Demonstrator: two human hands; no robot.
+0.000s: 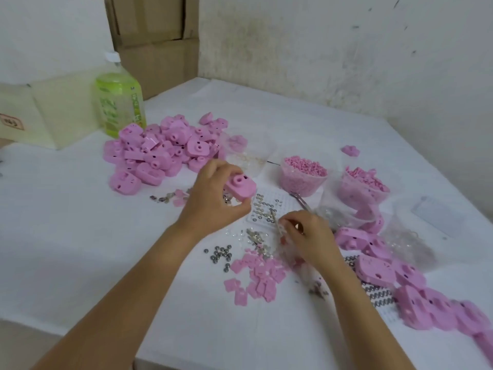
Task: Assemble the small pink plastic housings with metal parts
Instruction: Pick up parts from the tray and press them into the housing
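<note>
While the left hand [213, 198] grips one pink housing [241, 186] between thumb and curled fingers, held just above the counter [80, 222] at mid-scene, the right hand [309, 236] curls down beside loose metal parts [254, 236] at the near edge of the white tray [284, 196]. Blur hides whether its fingers pinch anything.

Risk: a tiny metal part slips into the scatter, or seats tilted if the housing turns in the grip.

Housing: smooth pink rounded block; raised round boss with a hole, facing up.
</note>
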